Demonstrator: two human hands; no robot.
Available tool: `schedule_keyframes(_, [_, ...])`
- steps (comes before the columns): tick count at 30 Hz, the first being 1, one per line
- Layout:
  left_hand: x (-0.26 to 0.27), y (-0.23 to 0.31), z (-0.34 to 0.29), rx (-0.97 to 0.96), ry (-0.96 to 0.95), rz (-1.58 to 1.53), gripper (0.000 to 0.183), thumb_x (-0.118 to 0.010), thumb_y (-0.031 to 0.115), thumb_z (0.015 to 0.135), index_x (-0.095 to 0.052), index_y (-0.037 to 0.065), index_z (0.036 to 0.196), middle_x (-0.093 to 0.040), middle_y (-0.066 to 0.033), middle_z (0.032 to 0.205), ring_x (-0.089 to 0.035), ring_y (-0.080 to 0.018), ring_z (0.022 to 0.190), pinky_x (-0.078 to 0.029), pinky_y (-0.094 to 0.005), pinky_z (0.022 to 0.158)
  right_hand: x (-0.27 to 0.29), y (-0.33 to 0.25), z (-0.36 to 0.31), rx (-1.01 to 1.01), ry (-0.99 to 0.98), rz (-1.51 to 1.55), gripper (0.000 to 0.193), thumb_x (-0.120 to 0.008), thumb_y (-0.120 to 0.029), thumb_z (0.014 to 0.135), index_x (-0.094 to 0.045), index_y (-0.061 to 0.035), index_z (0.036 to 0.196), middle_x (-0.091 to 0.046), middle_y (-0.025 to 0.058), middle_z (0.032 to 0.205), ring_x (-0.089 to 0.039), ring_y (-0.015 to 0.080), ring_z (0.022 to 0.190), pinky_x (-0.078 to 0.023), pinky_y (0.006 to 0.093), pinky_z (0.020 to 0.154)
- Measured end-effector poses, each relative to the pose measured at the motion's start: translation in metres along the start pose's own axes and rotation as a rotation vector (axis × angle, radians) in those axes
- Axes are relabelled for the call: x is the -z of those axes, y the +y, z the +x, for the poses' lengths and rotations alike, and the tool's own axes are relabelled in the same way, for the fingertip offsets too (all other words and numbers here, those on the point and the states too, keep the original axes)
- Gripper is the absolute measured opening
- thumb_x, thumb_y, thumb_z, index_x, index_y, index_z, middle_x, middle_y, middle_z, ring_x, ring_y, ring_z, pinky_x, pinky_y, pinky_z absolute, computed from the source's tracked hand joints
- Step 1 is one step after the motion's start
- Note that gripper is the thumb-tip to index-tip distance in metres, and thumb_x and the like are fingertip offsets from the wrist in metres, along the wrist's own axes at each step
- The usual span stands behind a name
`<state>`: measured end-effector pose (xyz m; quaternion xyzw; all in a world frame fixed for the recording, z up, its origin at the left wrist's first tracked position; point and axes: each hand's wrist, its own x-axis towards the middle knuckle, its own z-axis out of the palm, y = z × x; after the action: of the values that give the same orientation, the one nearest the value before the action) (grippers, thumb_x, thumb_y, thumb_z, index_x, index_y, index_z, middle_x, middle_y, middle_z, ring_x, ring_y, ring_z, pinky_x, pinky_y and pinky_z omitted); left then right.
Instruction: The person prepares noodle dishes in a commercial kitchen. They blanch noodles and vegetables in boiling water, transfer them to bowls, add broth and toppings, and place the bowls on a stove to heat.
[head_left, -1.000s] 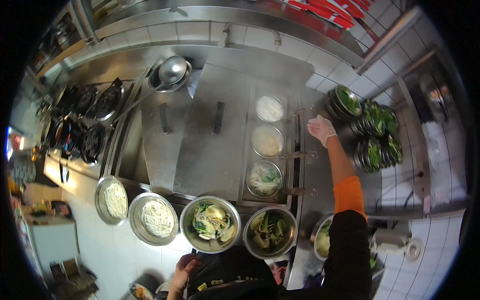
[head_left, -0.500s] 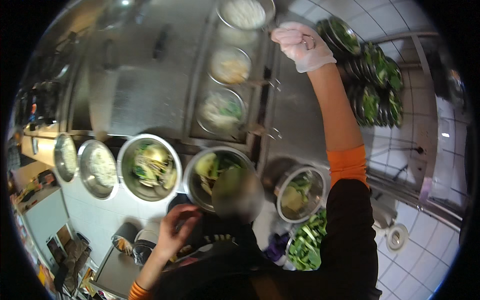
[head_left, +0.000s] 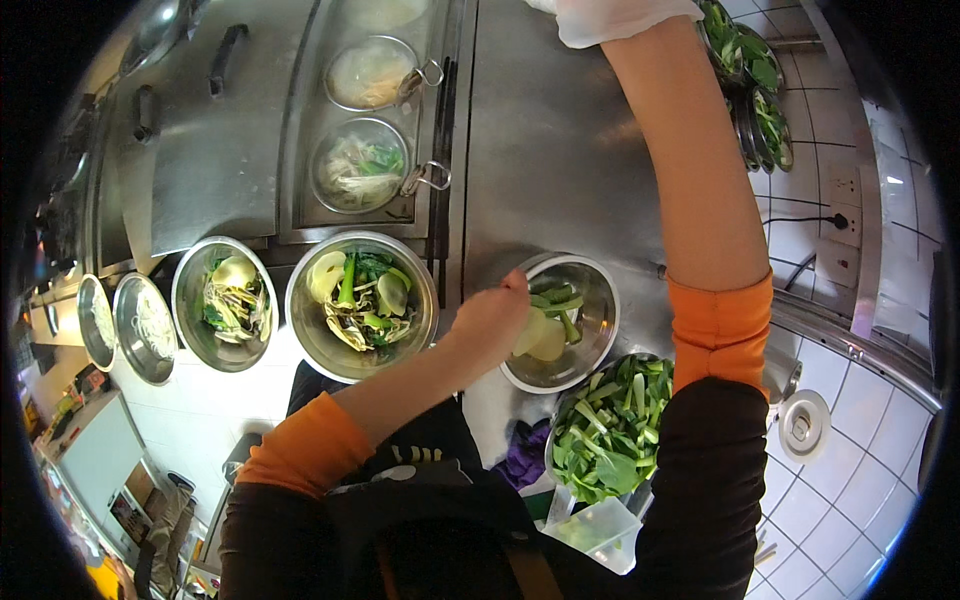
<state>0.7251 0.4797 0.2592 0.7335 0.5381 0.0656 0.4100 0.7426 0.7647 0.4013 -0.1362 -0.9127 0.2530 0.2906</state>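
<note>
My left hand reaches across my body to the near rim of a steel bowl holding green stalks and pale slices; its fingers curl over the rim. My right hand, in a white glove, stretches far up the steel counter and is mostly cut off at the top edge, next to stacked bowls of greens. What it holds is hidden. A larger steel bowl of mixed vegetables sits just left of my left hand.
Three more steel bowls line the counter's left edge, one of vegetables and two of noodles. Two strainer baskets sit in cooking wells. A basket of cut greens, a purple cloth and a clear tub lie near me.
My left hand came up from beside my body to the rim of the bowl at right. The view moved closer over the counter, while my right arm stayed stretched forward.
</note>
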Motion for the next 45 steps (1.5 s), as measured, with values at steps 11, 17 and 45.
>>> schedule_keyframes(11, [0.044,0.061,0.105,0.018,0.204,-0.341,0.025,-0.041,0.004,0.084,-0.036,-0.013,0.101,-0.059,-0.0282,0.072,-0.062,-0.0418,0.069,-0.051,-0.0465,0.057,0.020,0.013,-0.003,-0.778,0.021,2.570,0.015,-0.028,-0.014,0.086,-0.038,-0.0032,0.087,-0.038,0.0003,0.065,-0.038,0.0099,0.049,-0.036,0.0206,0.045])
schedule_keyframes(17, [0.012,0.040,0.121,0.126,0.184,-0.239,0.029,-0.055,0.015,0.082,-0.046,-0.006,0.100,-0.059,-0.0246,0.087,-0.060,-0.0370,0.086,-0.052,-0.0434,0.067,0.013,0.026,0.011,-0.998,0.279,2.237,0.032,-0.023,-0.014,0.094,-0.030,0.0068,0.117,-0.035,0.0037,0.070,-0.037,0.0090,0.050,-0.033,0.0222,0.040])
schedule_keyframes(45, [0.299,-0.148,-0.182,0.475,0.725,-0.352,0.017,-0.059,0.003,0.069,-0.046,-0.007,0.074,-0.055,-0.0158,0.065,-0.064,-0.0251,0.054,-0.049,-0.0334,0.038,-0.071,-0.160,-0.001,-1.097,0.331,1.587,0.043,-0.045,-0.003,0.083,-0.034,-0.0030,0.124,-0.038,-0.0034,0.062,-0.037,0.0059,0.047,-0.033,0.0172,0.040])
